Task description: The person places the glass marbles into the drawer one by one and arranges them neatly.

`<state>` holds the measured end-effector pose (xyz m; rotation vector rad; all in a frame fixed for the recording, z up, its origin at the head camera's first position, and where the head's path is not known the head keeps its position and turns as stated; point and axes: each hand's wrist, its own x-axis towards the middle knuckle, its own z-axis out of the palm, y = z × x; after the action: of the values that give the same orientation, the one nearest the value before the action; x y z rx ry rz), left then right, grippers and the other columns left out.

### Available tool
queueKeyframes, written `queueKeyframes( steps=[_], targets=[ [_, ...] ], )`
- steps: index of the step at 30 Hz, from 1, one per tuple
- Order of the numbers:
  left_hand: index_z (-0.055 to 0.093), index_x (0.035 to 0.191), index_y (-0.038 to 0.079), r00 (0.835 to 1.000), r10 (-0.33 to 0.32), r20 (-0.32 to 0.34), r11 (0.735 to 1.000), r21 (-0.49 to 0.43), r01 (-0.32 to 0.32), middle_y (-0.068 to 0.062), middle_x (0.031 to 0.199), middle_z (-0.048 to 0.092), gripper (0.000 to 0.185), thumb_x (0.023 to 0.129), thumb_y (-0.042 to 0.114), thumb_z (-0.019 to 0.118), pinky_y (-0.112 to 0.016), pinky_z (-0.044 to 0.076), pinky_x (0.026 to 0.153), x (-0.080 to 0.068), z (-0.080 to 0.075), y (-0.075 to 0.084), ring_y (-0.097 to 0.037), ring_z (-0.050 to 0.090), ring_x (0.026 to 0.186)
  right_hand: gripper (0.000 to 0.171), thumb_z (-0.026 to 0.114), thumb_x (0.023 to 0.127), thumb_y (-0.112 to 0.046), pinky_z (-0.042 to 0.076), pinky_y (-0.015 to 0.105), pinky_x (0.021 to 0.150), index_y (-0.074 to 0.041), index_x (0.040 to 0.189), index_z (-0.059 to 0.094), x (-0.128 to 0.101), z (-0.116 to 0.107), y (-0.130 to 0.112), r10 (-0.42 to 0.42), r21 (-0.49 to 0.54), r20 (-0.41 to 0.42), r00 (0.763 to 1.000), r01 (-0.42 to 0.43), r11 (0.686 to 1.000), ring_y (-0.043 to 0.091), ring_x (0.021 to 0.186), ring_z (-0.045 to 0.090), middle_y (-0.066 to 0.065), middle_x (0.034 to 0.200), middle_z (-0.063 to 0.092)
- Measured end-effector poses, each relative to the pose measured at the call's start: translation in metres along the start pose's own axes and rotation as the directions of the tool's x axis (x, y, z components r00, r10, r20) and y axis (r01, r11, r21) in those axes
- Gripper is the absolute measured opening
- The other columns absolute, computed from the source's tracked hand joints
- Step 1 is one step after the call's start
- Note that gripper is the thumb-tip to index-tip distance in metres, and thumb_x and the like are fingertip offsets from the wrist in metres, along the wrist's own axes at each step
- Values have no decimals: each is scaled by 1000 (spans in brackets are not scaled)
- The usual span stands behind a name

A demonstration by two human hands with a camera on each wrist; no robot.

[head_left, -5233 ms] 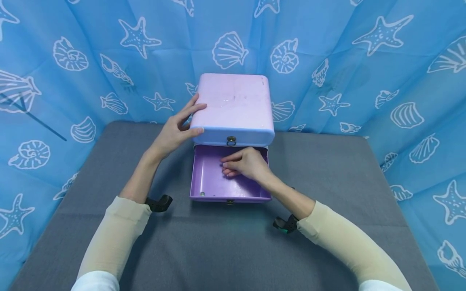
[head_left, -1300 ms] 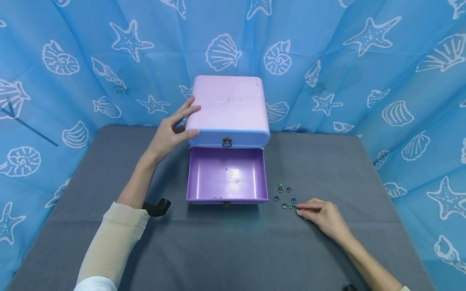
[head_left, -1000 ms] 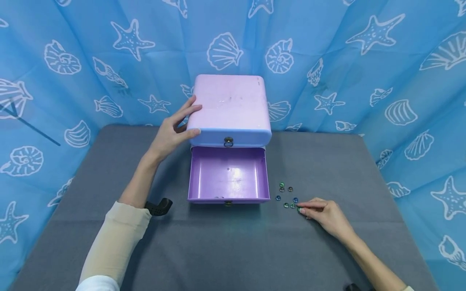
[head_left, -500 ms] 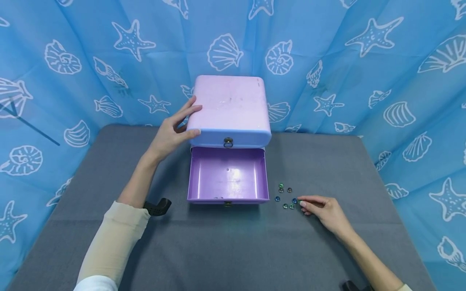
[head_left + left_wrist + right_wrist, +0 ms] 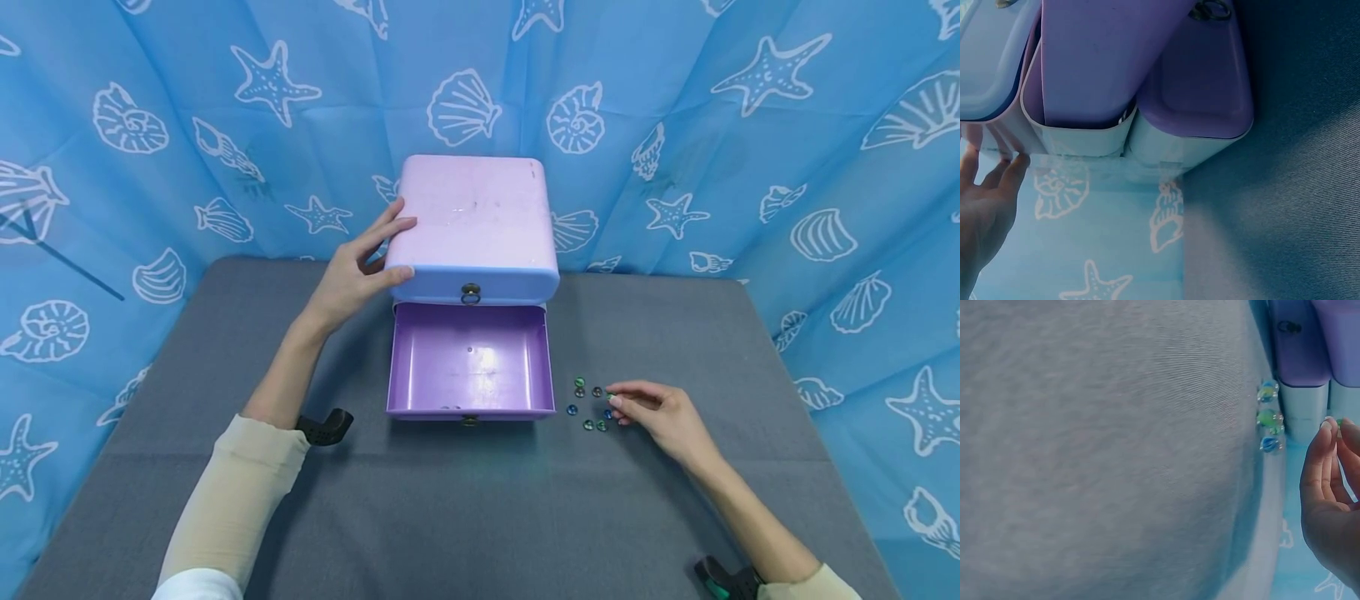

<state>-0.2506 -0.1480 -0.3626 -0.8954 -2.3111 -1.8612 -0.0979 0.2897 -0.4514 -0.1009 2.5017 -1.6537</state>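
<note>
My right hand pinches a small green marble between thumb and fingertips, just above the table. Near those fingertips lie several glass marbles, green, blue and dark, right of the small drawer cabinet. With spread fingers my left hand rests against the cabinet's upper left side, thumb at the front corner. Below the blue top drawer, a purple drawer is pulled out. A few marbles sit against its inner front wall, partly hidden by the rim.
A grey cloth covers the table. Behind it hangs a blue curtain with shell and starfish prints. In the left wrist view a lower purple drawer is pushed in beneath the pulled-out one.
Some seconds ago my right hand was inside the purple drawer. Since then it has moved to the marbles on the table, taken the green one and lifted it. The left hand stays put.
</note>
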Motion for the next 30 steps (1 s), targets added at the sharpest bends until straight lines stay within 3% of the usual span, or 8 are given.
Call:
queueKeyframes(
  steps=[6, 14, 20, 30],
  targets=[
    [49, 148, 15, 1000, -5, 1, 1000, -3, 5, 11, 163, 23, 65, 89, 22, 75, -63, 24, 112, 0, -1, 0, -13, 18, 150, 29, 66, 97, -16, 58, 35, 74, 4, 117, 68, 6, 1, -10, -3, -17, 3, 1000, 3, 1000, 19, 84, 71, 26, 105, 69],
    [49, 148, 15, 1000, -11, 3, 1000, -6, 11, 11, 163, 23, 64, 89, 20, 75, -63, 25, 112, 0, -1, 2, -13, 19, 150, 31, 67, 96, -18, 58, 37, 75, 5, 117, 66, 16, 5, -30, -29, -29, 21, 999, 30, 999, 28, 85, 71, 23, 101, 70],
    [50, 148, 16, 1000, -11, -3, 1000, 1, 11, 11, 163, 24, 64, 89, 20, 75, -61, 26, 112, 1, -1, 2, -14, 20, 150, 25, 68, 95, -18, 58, 37, 74, -1, 113, 69, 24, 8, -45, -58, -41, 31, 998, 59, 997, 28, 84, 70, 26, 101, 69],
    [50, 148, 15, 1000, -15, 1, 1000, -13, 15, 11, 163, 24, 64, 89, 18, 75, -60, 27, 113, 0, -2, 2, -14, 20, 150, 22, 69, 95, -17, 56, 30, 66, -3, 112, 70, 35, 16, -66, -112, -12, 59, 992, 113, 994, 21, 78, 69, 14, 91, 71]
  ],
)
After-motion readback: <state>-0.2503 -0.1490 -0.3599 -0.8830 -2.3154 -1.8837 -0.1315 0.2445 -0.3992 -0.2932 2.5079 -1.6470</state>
